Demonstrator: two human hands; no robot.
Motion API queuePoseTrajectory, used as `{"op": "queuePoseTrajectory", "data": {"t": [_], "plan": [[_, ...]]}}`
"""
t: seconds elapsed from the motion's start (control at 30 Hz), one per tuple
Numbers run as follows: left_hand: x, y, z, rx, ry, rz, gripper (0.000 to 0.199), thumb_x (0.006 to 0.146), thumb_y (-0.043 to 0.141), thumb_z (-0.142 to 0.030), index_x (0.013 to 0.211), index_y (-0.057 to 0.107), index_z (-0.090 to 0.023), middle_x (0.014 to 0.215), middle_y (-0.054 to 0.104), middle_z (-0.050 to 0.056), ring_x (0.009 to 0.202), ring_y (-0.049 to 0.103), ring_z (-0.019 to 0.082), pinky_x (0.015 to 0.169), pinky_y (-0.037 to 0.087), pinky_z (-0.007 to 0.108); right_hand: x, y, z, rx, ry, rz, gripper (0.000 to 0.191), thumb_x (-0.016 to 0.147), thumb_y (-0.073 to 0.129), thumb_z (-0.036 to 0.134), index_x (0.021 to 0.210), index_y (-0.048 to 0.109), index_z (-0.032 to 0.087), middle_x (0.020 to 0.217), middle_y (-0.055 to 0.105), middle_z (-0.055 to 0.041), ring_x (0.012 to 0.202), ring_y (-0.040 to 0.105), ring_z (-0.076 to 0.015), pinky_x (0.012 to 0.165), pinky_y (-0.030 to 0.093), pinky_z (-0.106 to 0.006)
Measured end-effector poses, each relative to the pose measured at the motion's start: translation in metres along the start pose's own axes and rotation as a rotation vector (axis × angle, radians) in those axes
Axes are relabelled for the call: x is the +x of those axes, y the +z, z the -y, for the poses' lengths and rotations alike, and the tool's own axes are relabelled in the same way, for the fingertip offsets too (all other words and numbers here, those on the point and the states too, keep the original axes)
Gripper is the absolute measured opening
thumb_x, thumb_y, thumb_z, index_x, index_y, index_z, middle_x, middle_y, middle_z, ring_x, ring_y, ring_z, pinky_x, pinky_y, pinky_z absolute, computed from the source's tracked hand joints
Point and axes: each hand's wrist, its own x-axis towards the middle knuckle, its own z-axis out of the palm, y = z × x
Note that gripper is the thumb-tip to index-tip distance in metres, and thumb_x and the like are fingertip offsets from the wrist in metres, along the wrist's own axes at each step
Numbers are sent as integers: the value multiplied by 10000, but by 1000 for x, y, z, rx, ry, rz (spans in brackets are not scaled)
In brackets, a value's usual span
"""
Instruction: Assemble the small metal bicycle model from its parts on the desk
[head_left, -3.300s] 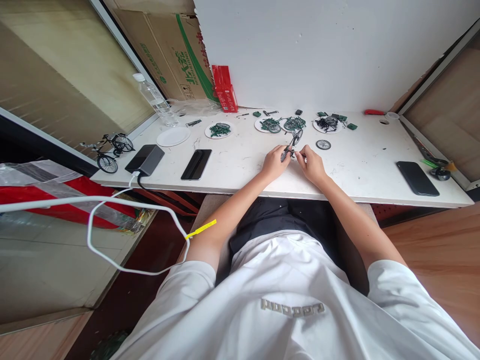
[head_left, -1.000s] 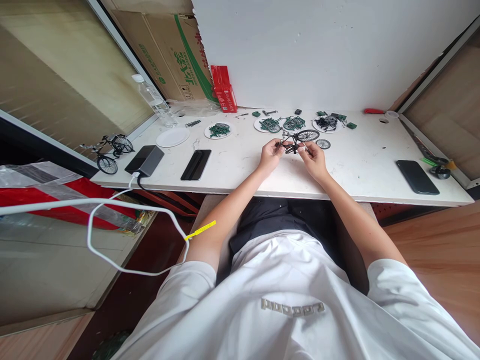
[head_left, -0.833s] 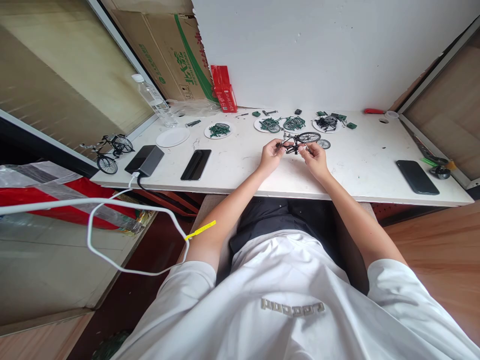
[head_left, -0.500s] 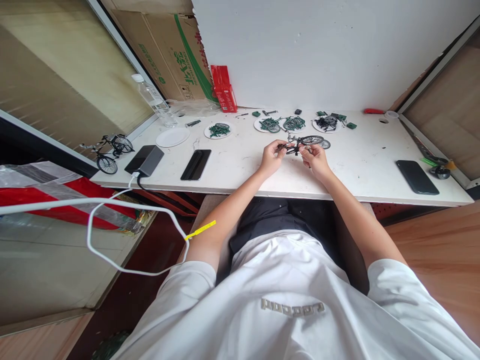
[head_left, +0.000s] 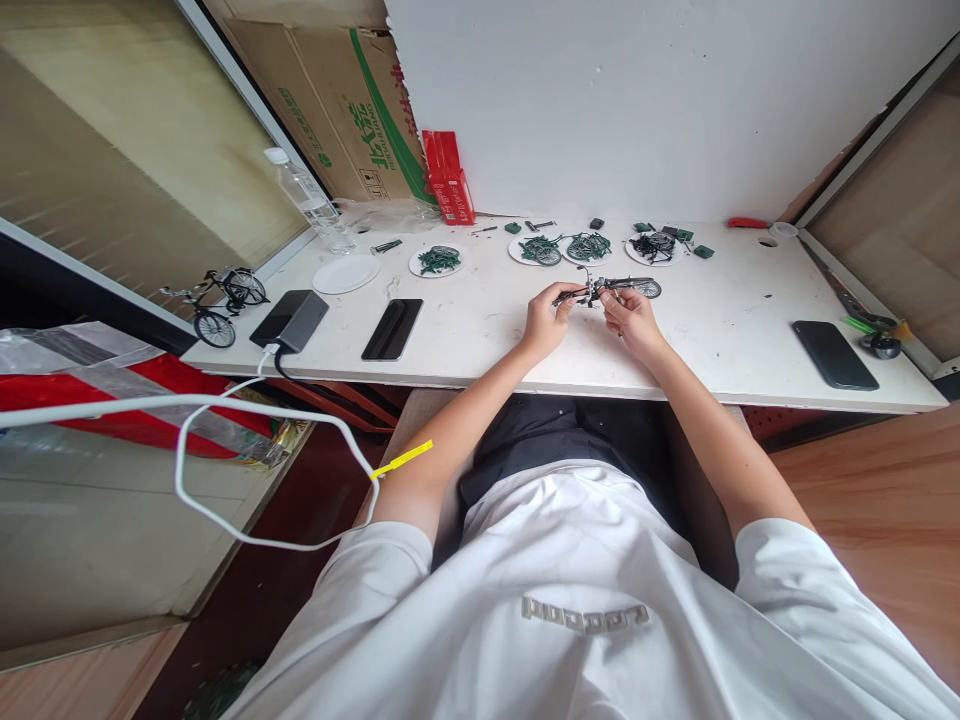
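Note:
A small black model bicycle [head_left: 636, 284] is held between both hands just above the white table [head_left: 480, 345], its spoked wheel pointing right. My left hand [head_left: 550, 312] pinches its left end, with the fingers closed. My right hand [head_left: 631, 316] has its fingers closed on the middle part, below the wheel. Some of the bicycle is hidden by the fingers. Behind it, white plates bear green bicycle parts [head_left: 541, 250] and black parts [head_left: 654, 247]. Another black model bicycle [head_left: 217, 305] stands at the table's far left.
A grey power block [head_left: 289, 321], a phone [head_left: 391, 329] and a round white plate [head_left: 346, 274] lie to the left. A bottle [head_left: 309, 200] and red box [head_left: 448, 180] stand behind. Another phone [head_left: 834, 354] lies right. A white cable [head_left: 180, 460] loops near my left arm.
The model bicycle has been turned, so its wheels now look lined up instead of spread apart. Both hands have stayed nearly in place.

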Motion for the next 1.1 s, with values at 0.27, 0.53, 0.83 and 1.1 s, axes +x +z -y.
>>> {"op": "queuePoseTrajectory", "data": {"t": [0.27,0.53,0.83,1.1], "plan": [[1,1,-3,-41,-43,-13,295,969,812,-503,1099,812,-238,1186,827,115,1238,756,313,1186,522,436,1,0,-1,27,47,-38,618,663,1006,679,882,612,257,700,356,86,574,263,-84,506,222,-262],[1,0,-3,-43,-30,-10,319,962,807,-515,1102,798,-228,1203,827,129,1227,748,313,1177,523,430,0,0,2,0,84,-56,526,709,939,611,940,603,279,672,293,98,573,227,-103,521,214,-268],[4,0,5,-70,-65,-37,360,928,843,-531,1090,781,-216,1187,813,138,1217,740,317,1145,531,417,0,-1,2,-12,91,-48,511,719,907,599,936,569,284,665,278,102,560,229,-105,524,212,-273],[4,0,8,-87,-40,-26,412,923,844,-605,1094,776,-236,1185,817,121,1214,741,311,1163,536,426,1,-1,1,-16,85,-24,631,712,939,729,913,530,293,666,273,100,566,231,-109,515,217,-264]]}}
